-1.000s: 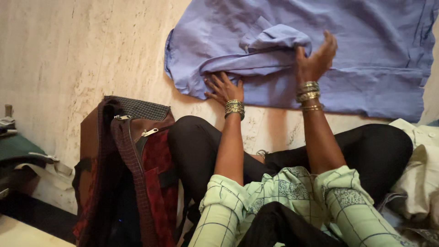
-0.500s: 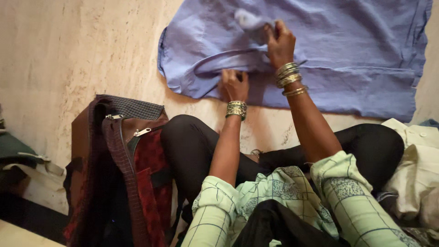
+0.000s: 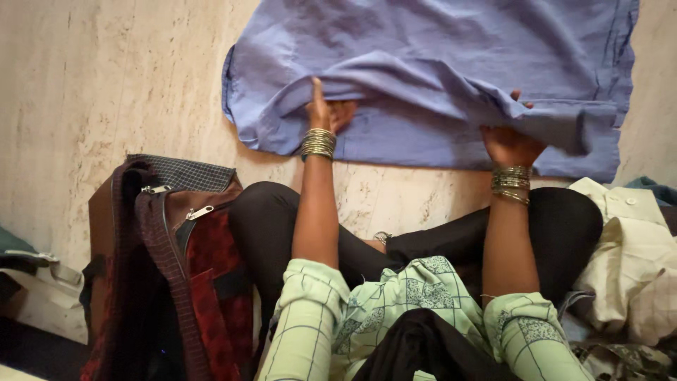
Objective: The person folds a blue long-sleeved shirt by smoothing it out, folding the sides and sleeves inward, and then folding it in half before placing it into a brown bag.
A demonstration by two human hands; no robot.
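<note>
A big blue shirt (image 3: 437,42) lies spread out on the pale stone floor (image 3: 106,77), in front of the person's legs. Both hands are on its near side.

The left hand (image 3: 326,109) holds a long fold of the blue cloth. The fingers go under the fold and the thumb sticks up on top, so the grip is pinching the shirt. Gold bangles (image 3: 319,143) sit on that wrist.

The right hand (image 3: 509,137) is well apart from the left one, further along the same fold. Its fingers are tucked under the cloth and a fingertip peeps out above. This grip is pinching the shirt too. More bangles sit on this wrist.

The fold is lifted up a little between the two hands.

A red and brown checked bag (image 3: 169,268) stands open by the person's left knee. A cream cloth (image 3: 635,261) lies in a heap by the right knee. The person wears a light green checked top (image 3: 395,310) and black trousers.
</note>
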